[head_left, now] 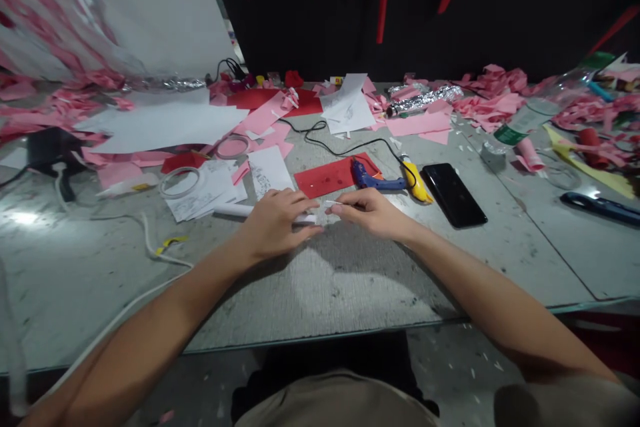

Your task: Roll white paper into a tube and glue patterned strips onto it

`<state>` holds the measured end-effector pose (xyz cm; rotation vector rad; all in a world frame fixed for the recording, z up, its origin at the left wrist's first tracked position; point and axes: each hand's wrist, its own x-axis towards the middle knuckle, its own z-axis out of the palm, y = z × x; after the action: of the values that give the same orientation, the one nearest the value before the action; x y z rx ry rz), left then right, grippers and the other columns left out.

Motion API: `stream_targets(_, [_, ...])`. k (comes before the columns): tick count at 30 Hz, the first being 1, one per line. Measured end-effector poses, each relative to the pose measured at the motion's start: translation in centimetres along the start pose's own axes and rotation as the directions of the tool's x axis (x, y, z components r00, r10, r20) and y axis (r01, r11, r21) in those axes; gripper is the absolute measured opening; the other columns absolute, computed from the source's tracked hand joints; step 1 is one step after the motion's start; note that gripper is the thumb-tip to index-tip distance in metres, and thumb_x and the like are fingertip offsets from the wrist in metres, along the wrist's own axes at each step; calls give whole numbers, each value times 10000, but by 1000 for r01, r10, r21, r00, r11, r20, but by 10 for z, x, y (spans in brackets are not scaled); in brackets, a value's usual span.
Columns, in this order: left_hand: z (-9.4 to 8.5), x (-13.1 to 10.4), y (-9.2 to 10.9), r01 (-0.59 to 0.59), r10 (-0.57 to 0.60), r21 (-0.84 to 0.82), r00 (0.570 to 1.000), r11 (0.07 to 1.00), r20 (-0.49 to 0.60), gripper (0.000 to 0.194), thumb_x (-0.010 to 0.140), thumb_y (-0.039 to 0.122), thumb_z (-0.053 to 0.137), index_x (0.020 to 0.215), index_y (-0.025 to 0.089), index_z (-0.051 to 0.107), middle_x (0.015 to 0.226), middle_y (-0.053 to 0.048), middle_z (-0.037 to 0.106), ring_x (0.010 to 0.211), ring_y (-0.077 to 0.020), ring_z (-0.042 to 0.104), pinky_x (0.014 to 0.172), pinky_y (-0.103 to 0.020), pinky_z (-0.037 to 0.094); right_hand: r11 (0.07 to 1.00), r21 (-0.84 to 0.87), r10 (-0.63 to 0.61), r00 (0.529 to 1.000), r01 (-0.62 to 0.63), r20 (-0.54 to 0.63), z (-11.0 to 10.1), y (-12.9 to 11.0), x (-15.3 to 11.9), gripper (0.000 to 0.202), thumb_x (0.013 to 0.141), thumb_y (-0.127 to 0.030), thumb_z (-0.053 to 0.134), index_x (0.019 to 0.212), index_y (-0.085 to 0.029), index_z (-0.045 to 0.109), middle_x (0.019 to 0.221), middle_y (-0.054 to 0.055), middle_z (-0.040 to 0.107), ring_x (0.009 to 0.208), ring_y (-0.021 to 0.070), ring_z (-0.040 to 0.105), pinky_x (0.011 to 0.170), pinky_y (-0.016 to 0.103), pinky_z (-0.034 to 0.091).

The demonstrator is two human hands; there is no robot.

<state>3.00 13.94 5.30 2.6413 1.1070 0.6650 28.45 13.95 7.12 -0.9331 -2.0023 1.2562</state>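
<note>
Down at the bottom centre, nearest of all, sat the wearer's brown-grey cloth garment (pixel 340 407), and from the lower corners two bare forearms (pixel 173 310) ran up to mid-frame, where the action was! There, on the scuffed grey counter (pixel 325 293), lay the slim white rolled-paper tube (pixel 233 211), its left end out in the open, its right end between the fingers of the left hand. That left hand (pixel 285 217) lay palm-down, its grip closed over the tube, thumb on the near side. And the right hand (pixel 373 212)? A neat pinch, closed on a thin whitish strip (pixel 334 203) just beside the tube's right end; whether the two touched, you couldn't tell.

So the step in hand looked like close work at that end of the tube. The next move, it seemed, called for a steady left grip and a small, careful shift of the strip leftward.

Just beyond, the flat red paper rectangle (pixel 325 177) lay partly under the blue plastic glue gun (pixel 377 180), a yellow-bodied hand tool (pixel 417 183) alongside, then the black rectangular phone (pixel 454 195), none of them in hand!
</note>
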Motion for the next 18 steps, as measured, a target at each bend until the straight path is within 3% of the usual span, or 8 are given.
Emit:
stream_targets(2, [-1,1,5,34,-46,-175,997,984,-64,310,955,444,750,1164,216,740,1130,-83,781,1042,-273,702,932,-412,491,999,-34,18,999,-17,45,1,2,0,425,1045,-434,607,703,-185,648,637,-40,500,608,107,422,585,281,315])
stream_targets(5, [-3,2,13,89,-140,-412,985,907,-96,174,1005,369,675,1006,210,746,1011,-51,776,956,-216,695,897,-352,497,1000,-20,23,994,-21,111,5,5,1,404,1043,-426,616,749,-161,697,655,-24,569,625,111,477,593,268,347])
stream_targets(7, [-4,2,16,165,-232,-486,969,858,-80,197,1008,346,653,900,203,733,912,-28,754,870,-195,666,841,-331,480,998,65,7,998,-11,67,6,8,1,294,1017,-421,670,988,-150,780,760,0,667,683,123,549,635,261,404])
stream_targets(10, [-4,2,12,279,-404,-614,912,738,-72,220,990,367,662,859,197,707,825,-5,699,801,-179,621,789,-318,449,977,213,-19,998,31,-60,3,14,0,433,947,-393,785,1339,-214,736,976,29,751,712,117,592,652,251,463])
stream_targets(14, [-3,5,6,286,-499,-791,866,542,-29,234,944,401,704,838,193,688,792,-2,664,767,-167,598,754,-304,434,878,465,-139,990,118,11,-4,17,-2,285,964,-372,776,1217,-246,809,965,29,759,614,96,568,573,244,473])
stream_targets(18, [-1,5,9,265,-513,-860,858,436,5,234,920,396,726,811,193,685,768,-6,665,735,-161,580,717,-294,426,803,591,-210,964,76,161,-6,15,-4,364,955,-394,794,1277,-223,795,1041,66,775,687,120,644,672,282,553])
